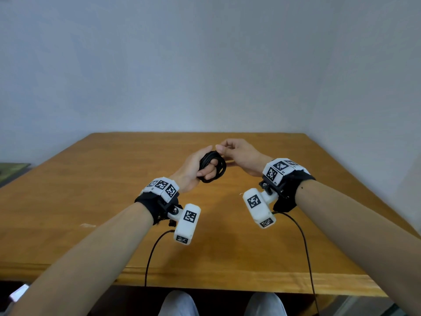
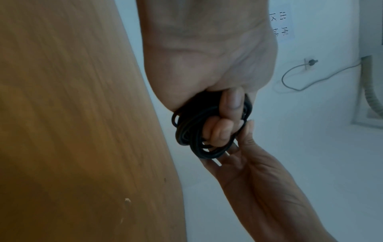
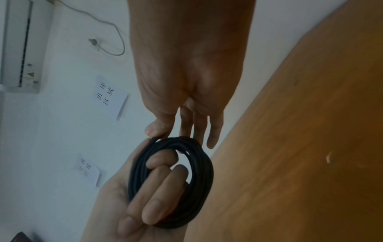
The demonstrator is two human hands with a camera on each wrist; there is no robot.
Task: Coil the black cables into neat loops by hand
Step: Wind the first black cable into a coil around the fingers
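Observation:
A black cable (image 1: 219, 166) is wound into a small round coil of several turns, held in the air above the wooden table (image 1: 102, 201). My left hand (image 1: 202, 171) grips the coil (image 3: 199, 180), with its fingers (image 3: 159, 188) curled through the middle of the loops. My right hand (image 1: 222, 148) meets the coil's top edge. Its thumb (image 3: 154, 130) presses on the top strands while the other fingers reach down behind them. In the left wrist view the coil (image 2: 190, 131) hangs from my left fingers (image 2: 231, 104), and the right hand (image 2: 244, 147) comes in from below. No loose cable end shows.
Thin black wires (image 1: 150, 252) from the wrist cameras hang over the table's front edge (image 1: 205, 279). A green object (image 1: 12, 169) lies off the table's left side. The wall behind carries paper notes (image 3: 110, 96), a socket (image 3: 94, 41) and an air conditioner (image 3: 18, 49).

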